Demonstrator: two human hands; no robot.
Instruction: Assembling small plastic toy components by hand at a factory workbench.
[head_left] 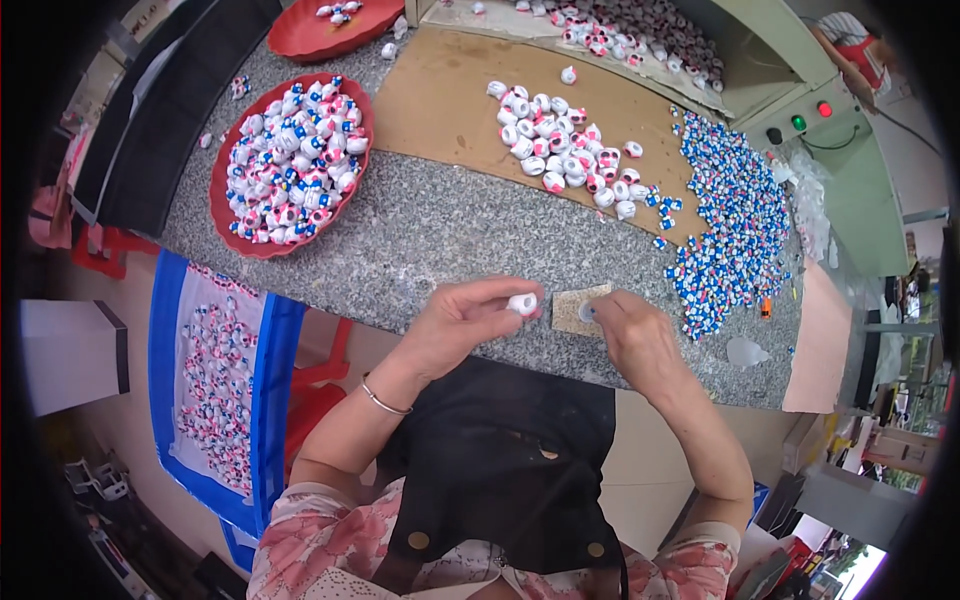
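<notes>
My left hand (455, 322) pinches a small white toy head (521, 303) between thumb and fingertips, above the grey speckled table's front edge. The head has a dark hollow on its face side and a touch of pink. My right hand (643, 340) is closed, fingertips down, at a small tan speckled card (570, 309). A pale, whitish round thing (587, 313) shows at those fingertips; its kind is unclear. Farther back, a pile of similar white and pink heads (560, 140) lies on a brown cardboard sheet (430, 95). Blue and white small parts (725, 215) are heaped to the right.
A red bowl (370, 150) of assembled toys stands at the left, another red bowl (340, 38) behind it. Below left is a blue crate (165, 370) with more toys. A green machine housing (860, 185) borders the right. A translucent bottle (745, 351) lies near the right edge.
</notes>
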